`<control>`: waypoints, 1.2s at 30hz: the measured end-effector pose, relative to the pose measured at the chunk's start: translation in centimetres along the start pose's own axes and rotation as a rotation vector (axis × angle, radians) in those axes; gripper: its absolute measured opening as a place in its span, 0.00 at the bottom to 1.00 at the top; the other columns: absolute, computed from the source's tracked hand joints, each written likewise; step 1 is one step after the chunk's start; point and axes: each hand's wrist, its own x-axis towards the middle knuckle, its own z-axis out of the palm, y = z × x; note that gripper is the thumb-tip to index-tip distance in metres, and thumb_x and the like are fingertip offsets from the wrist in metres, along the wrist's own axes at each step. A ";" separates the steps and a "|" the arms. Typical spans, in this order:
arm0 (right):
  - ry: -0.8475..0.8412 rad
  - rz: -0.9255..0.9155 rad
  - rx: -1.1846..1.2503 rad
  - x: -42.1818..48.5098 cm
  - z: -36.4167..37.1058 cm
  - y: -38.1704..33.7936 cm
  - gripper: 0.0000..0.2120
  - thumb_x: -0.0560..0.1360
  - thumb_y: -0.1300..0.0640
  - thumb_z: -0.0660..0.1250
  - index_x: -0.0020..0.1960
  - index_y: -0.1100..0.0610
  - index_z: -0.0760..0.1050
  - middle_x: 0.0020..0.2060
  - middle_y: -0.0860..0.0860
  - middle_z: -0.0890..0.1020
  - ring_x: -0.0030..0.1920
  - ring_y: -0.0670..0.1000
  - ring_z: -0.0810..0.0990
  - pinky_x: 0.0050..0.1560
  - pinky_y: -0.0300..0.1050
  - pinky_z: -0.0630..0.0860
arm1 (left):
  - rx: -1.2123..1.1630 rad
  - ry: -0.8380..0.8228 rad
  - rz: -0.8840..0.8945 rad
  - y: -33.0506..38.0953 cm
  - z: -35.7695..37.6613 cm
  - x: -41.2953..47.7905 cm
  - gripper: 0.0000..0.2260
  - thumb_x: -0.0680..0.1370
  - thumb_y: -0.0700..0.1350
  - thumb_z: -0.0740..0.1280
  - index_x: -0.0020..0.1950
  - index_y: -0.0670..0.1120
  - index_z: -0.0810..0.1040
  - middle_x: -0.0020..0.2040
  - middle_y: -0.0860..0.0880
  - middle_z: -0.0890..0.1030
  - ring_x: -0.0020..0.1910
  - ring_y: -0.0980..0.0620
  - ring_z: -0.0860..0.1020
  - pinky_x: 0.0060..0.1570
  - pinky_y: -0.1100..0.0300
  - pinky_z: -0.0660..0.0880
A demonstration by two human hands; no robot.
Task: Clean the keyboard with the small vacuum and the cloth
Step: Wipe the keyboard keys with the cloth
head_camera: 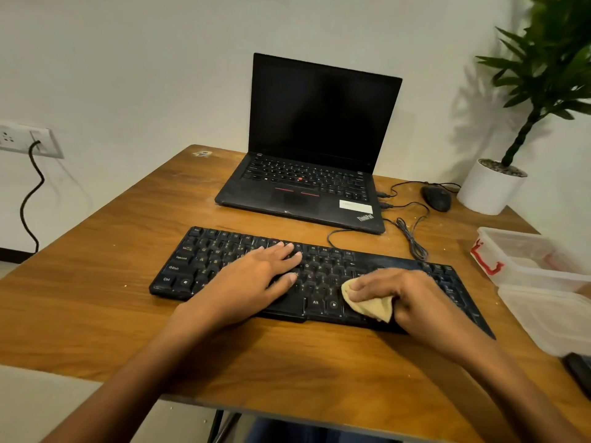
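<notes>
A person sits at a wooden surface (96, 298) with a black keyboard (321, 274) lying across it, just in front of an open laptop (307, 187). The left grip (256, 276) lies flat and released on the left-middle keys, fingers straight, apparently steadying the board. The right grip (406, 295) is clenched round a bunched yellow cloth (367, 306), pressing it on the lower keys right of centre. No small vacuum can be made out; a dark object (580, 370) at the right edge is too cut off to name. Likely risks: a hard wipe could catch a key's edge and pop it loose, or push the pale crumbs (125, 285) scattered on the surface down between keys instead of lifting them. If the left grip lifts, the keyboard may slide towards the laptop or drag its cable (412, 241). A wide sweep rightwards could knock the clear plastic boxes (543, 282) near the surface's edge.
</notes>
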 end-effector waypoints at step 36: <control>0.057 -0.029 0.017 0.9 2.9 -2.8 0.27 0.71 0.73 0.60 0.63 0.49 0.74 0.60 0.38 0.74 0.60 0.33 0.65 0.60 0.20 0.55 | 0.003 -0.023 0.021 0.3 0.4 1.8 0.22 0.81 0.53 0.52 0.74 0.52 0.54 0.76 0.54 0.53 0.73 0.61 0.48 0.68 0.67 0.43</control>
